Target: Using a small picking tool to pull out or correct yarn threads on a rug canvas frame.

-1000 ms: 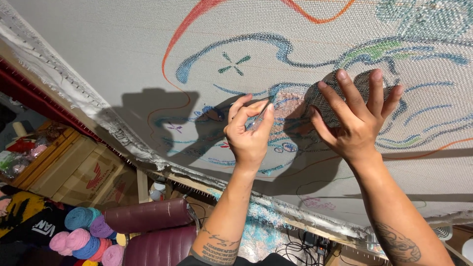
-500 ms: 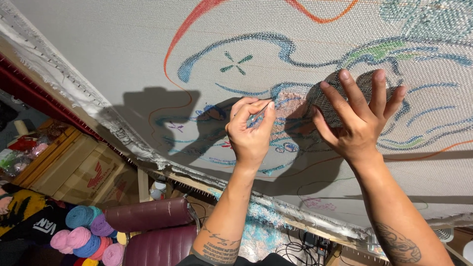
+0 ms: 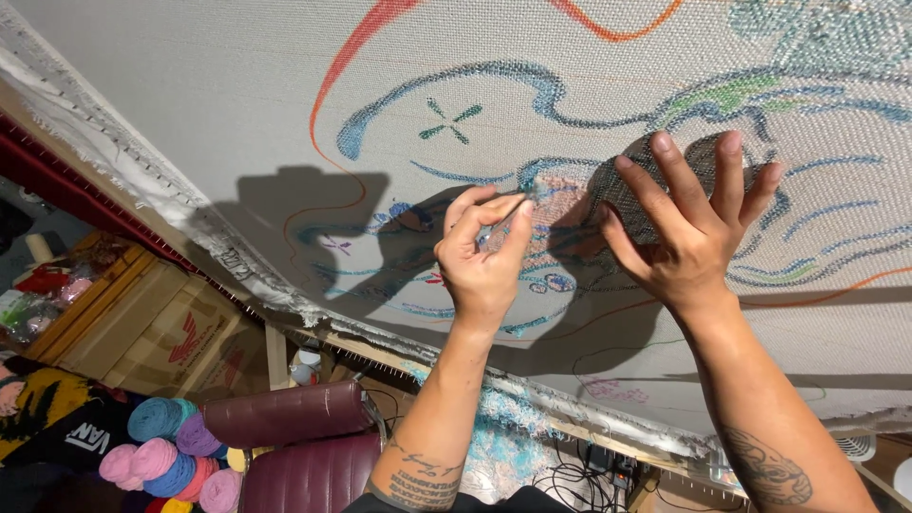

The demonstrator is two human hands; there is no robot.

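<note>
Nearest you, your left hand (image 3: 483, 258) is raised to the cloth (image 3: 190, 104), its fingers (image 3: 518, 223) pinched together on a thin tool (image 3: 511, 213) whose tip meets the weave beside a small pinkish tufted patch (image 3: 560, 199); the tool is too slim to tell its kind. Just to the right, your right hand (image 3: 689, 237) lies flat against the cloth with fingers (image 3: 670, 171) spread and released, gripping nothing, its fingertips over a dark shaded part of the drawing. Both forearms carry tattoos. The cloth is a pale mesh stretched on a frame (image 3: 313, 332), marked with blue wavy outlines, an orange-red curve, a few green strokes and a small green cross (image 3: 451, 121); the hands throw dark shadows on it to the left. Below the frame's lower edge, a maroon padded chair (image 3: 304, 446) stands at the bottom. Left of it lies a heap of yarn balls (image 3: 171, 456) in blue, purple, pink and yellow, touching one another, with no bin visible around them. Beside them is a black and yellow garment (image 3: 57, 427) with white lettering. Farther left and up stands a brown cardboard box (image 3: 180, 332) with a red winged emblem on its side, closed as far as you can see. Past it, wooden shelving (image 3: 76, 294) holds bagged, colourful items too blurred to tell. Cables (image 3: 589, 480) trail under the frame to the right.
</note>
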